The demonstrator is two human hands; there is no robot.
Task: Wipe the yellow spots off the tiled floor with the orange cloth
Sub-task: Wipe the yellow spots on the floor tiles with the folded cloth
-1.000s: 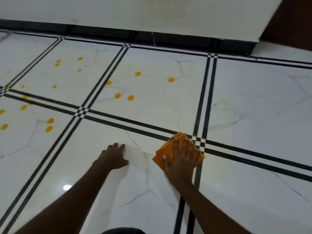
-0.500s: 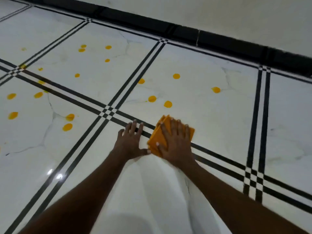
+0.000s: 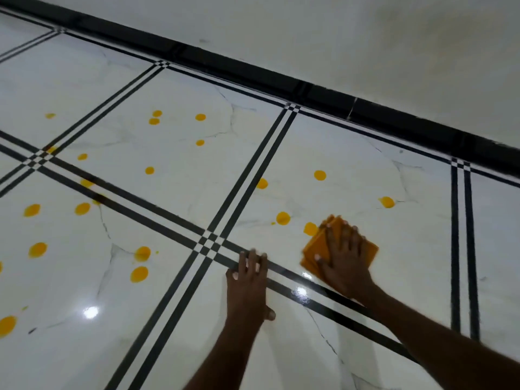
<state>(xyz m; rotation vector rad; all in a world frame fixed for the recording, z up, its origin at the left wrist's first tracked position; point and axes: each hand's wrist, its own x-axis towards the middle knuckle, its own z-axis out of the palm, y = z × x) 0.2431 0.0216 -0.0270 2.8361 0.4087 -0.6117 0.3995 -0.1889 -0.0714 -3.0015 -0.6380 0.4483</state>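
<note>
The folded orange cloth lies flat on the white tiled floor. Its far corner touches one yellow spot. More yellow spots dot the tiles left of the cloth.

Two bare forearms reaching forward from the lower edge, converging slightly. Left hand laid palm down, fingers straight and close together pointing away, thumb stuck out to the right near the wrist. Right hand ahead of the left and to its right, also palm down, fingers spread and extended, thumb angled left, wrist bent back, pressing flat. Both hands slightly blurred.
</note>
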